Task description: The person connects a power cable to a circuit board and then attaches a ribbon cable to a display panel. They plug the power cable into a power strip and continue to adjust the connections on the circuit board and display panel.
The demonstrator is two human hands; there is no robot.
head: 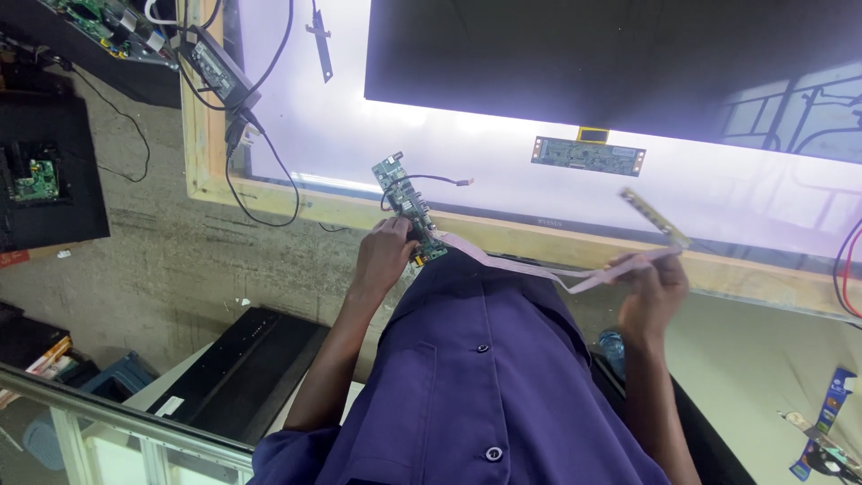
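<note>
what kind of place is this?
Likely an electronics or TV repair workshop. A large lit display panel lies on a wooden-framed bench; the left hand holds a green circuit board, the right hand a flat ribbon cable. More boards lie around.

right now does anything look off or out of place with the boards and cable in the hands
Nothing looks damaged. The left hand holds a green circuit board tilted off the lit panel; the flat ribbon cable sags, slightly twisted, to the narrow strip board in the right hand.
</note>
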